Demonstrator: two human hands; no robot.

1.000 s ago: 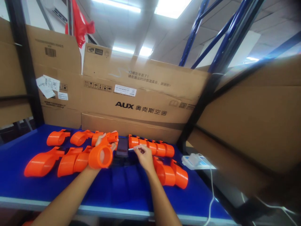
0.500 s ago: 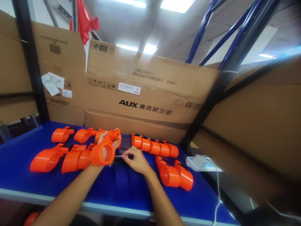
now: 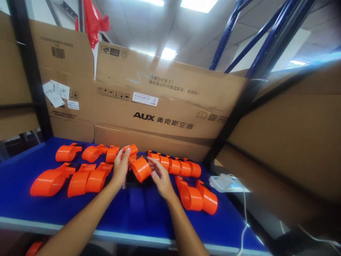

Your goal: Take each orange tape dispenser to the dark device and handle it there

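Observation:
In the middle of the head view, my left hand [image 3: 122,167] is closed around the clip-like end of an orange plastic ring part [image 3: 141,169]. The ring of this part tilts toward the right, above a dark item on the table that is mostly hidden. My right hand [image 3: 161,177] is just right of the ring, fingers apart and curved toward it. Whether its fingertips touch the ring, I cannot tell. Similar orange ring parts [image 3: 97,179] lie left of my left hand, and a row of them [image 3: 174,166] stands beyond my right hand.
The blue tabletop [image 3: 106,217] carries two more orange ring parts [image 3: 207,197] at the right. Behind stands a cardboard wall [image 3: 165,106]. A white power strip [image 3: 229,184] with a cable sits at the right edge, near a dark rack post [image 3: 226,131].
The orange ring part has swung from left of my left wrist to between my hands. My right hand has gone from pinching a thin light object to spread fingers; that object no longer shows.

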